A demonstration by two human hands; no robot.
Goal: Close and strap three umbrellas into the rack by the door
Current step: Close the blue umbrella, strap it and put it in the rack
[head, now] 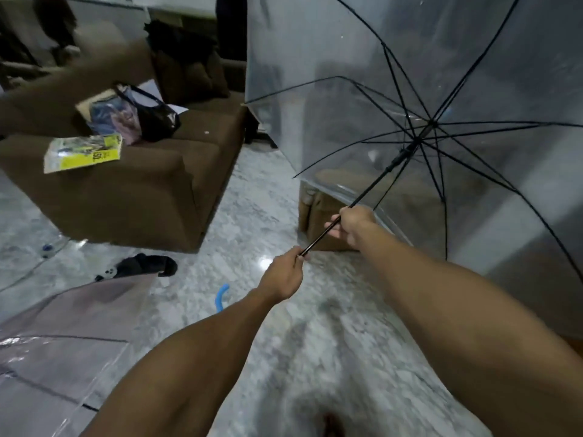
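A clear plastic umbrella (pixel 362 89) with black ribs is open and held out in front of me, its inside facing me. My left hand (pixel 285 272) grips the lower end of its black shaft (pixel 372 184). My right hand (pixel 355 225) grips the shaft a little higher up, below the runner. A second clear umbrella (pixel 63 342) lies open on the floor at the lower left, with a blue curved handle (pixel 220 296) beside it. The edge of a third clear canopy (pixel 28 263) shows at the far left. No rack is in view.
A brown sofa (pixel 142 190) stands at the left with a bag (pixel 148 115) and a yellow packet (pixel 83 152) on it. Dark footwear (pixel 145 266) lies on the marble floor (pixel 315 342). A brown box (pixel 318 222) sits behind the held umbrella.
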